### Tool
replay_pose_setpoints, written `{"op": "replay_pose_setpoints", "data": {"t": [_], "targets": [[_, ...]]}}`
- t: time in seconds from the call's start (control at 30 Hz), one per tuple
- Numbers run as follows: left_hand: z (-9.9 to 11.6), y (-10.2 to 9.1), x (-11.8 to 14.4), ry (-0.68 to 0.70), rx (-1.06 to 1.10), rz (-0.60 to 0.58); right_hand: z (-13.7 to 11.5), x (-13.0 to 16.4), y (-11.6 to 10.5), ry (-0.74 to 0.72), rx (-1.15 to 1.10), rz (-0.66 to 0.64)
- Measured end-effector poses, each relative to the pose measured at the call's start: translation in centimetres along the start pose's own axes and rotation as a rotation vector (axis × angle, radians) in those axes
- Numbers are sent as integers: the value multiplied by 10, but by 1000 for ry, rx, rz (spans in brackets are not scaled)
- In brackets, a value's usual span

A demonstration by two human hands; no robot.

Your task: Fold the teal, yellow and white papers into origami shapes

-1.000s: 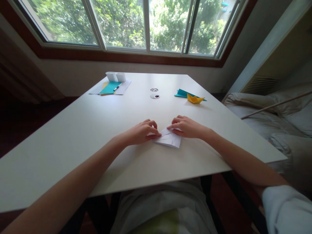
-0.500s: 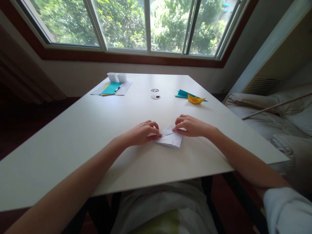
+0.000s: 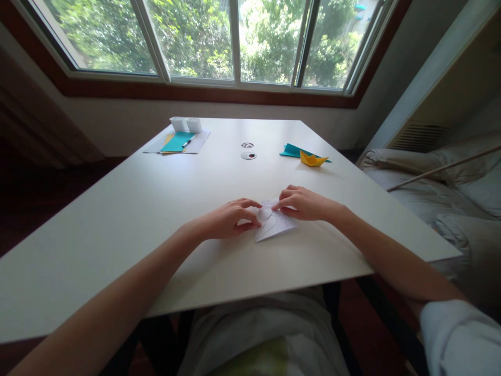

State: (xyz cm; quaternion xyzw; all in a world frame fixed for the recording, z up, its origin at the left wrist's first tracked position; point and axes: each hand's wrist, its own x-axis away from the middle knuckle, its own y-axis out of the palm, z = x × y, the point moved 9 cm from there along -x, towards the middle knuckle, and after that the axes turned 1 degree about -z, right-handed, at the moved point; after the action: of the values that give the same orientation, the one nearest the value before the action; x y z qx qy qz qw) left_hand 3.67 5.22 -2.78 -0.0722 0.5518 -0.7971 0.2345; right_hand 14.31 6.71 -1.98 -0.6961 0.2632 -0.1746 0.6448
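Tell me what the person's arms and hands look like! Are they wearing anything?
Both forearms are bare, and the left hand and right hand wear no gloves; no rings or watch show. A pale, whitish sleeve covers the right upper arm. No sleeve shows on the left arm.

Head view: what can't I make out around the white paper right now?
- White paper: its far corner is hidden under the left hand and right hand.
- Small round things: too small to identify.
- Pen on the teal sheet: too small for detail.
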Motion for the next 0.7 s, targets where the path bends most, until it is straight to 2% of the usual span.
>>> {"op": "replay_pose_setpoints", "data": {"t": [0.27, 0.47, 0.7], "targets": [[10, 4, -3, 51, 8, -30, 15, 3, 12, 6, -163, -61], [-4, 2, -5, -32, -66, -8, 29, 9, 17, 9, -287, -148], [-10, 4, -5, -26, -29, 16, 28, 8, 16, 17, -287, -101]]}}
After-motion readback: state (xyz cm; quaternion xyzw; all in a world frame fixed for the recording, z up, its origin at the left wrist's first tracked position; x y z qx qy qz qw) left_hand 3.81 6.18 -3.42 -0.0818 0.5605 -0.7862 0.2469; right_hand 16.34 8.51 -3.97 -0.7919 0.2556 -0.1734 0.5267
